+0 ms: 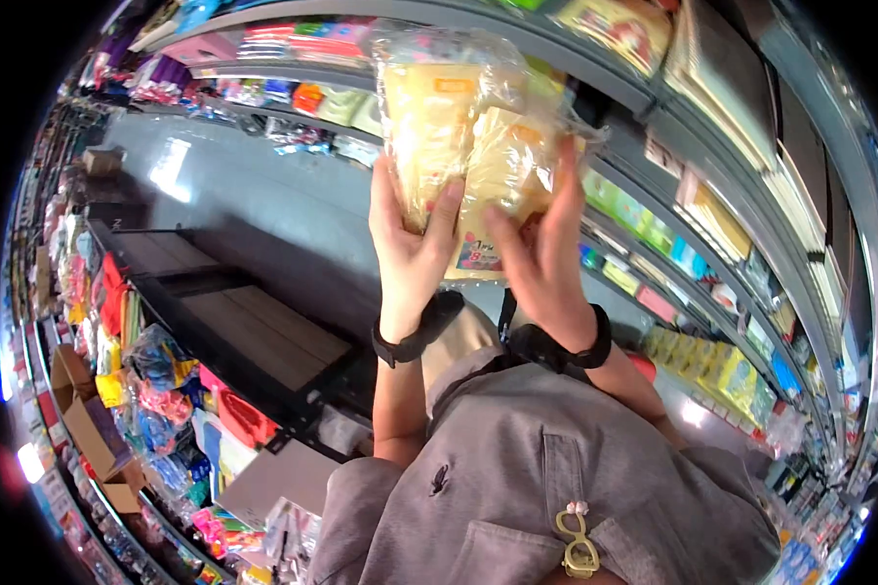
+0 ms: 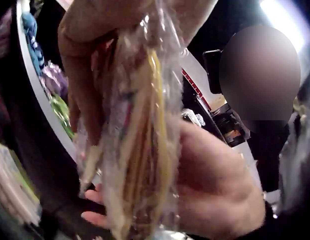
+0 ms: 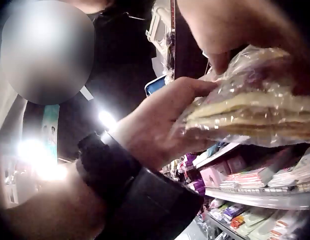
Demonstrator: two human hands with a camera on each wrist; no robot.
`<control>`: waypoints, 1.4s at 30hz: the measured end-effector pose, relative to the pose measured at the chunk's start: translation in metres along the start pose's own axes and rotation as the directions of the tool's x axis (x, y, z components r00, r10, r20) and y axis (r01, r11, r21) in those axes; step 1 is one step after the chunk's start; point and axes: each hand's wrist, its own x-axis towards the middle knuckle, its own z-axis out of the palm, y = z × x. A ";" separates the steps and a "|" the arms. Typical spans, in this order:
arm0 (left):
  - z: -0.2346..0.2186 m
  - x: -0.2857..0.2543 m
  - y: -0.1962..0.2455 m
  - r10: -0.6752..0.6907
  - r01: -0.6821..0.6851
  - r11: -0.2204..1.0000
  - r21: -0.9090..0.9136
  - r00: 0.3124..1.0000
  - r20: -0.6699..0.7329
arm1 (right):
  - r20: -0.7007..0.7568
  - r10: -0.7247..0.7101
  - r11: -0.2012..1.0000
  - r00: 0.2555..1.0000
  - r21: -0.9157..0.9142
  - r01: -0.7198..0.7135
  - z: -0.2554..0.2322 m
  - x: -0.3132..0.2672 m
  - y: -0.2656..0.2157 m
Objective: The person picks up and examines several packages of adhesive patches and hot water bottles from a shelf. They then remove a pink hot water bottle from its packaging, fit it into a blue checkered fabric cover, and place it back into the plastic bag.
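Observation:
Two clear plastic packets of yellow sheets are held up in front of the shelves, a left packet [image 1: 427, 127] and a right packet [image 1: 505, 175] overlapping it. My left hand [image 1: 415, 229] grips the left packet from below, thumb on its front. My right hand [image 1: 541, 229] holds the right packet, fingers spread up its face. From the left wrist the packets [image 2: 140, 150] show edge-on between the left hand [image 2: 215, 195] and the right hand [image 2: 90, 75]. In the right wrist view the packets [image 3: 255, 117] lie between the left hand [image 3: 160, 125] and the right hand [image 3: 235, 25].
Grey store shelving [image 1: 751, 195] full of coloured packets curves along the right. Across the grey aisle floor [image 1: 224, 185], another rack of bright goods [image 1: 137, 361] and cardboard boxes [image 1: 78, 400] lines the left. Black wrist bands [image 1: 419, 331] sit on both arms.

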 end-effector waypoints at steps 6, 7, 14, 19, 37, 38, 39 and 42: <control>0.052 -0.062 -0.003 -0.034 0.032 0.999 -0.014 0.990 -0.138 | 0.190 0.135 0.944 0.972 0.274 -0.185 -0.058 -0.030 0.003; 0.056 -0.067 0.000 -0.031 0.027 0.999 -0.025 0.989 -0.144 | 0.201 0.126 0.889 0.972 0.413 -0.200 -0.066 -0.033 -0.008; 0.051 -0.087 0.028 -0.048 0.007 0.984 -0.181 0.974 -0.222 | 0.099 0.106 0.917 0.989 0.374 -0.136 -0.094 -0.052 -0.026; 0.031 -0.097 0.033 -0.024 -0.039 0.979 -0.199 0.952 -0.304 | 0.039 -0.150 0.952 0.988 -0.264 0.155 -0.083 -0.071 -0.049; -0.080 -0.130 0.026 0.236 -0.169 0.961 0.221 0.916 -0.326 | 0.181 0.432 0.388 0.883 0.847 -0.364 -0.060 -0.110 -0.036; -0.079 -0.129 0.027 0.207 -0.161 0.974 0.162 0.919 -0.335 | 0.253 0.454 0.124 0.854 0.932 -0.342 -0.060 -0.106 -0.042; -0.077 -0.130 0.027 0.176 -0.148 0.983 0.104 0.921 -0.347 | 0.079 0.321 0.521 0.944 0.817 -0.246 -0.056 -0.113 -0.023; -0.076 -0.133 0.021 0.101 -0.093 0.986 0.138 0.993 -0.055 | 0.008 0.197 0.758 0.980 0.633 -0.157 -0.048 -0.111 -0.022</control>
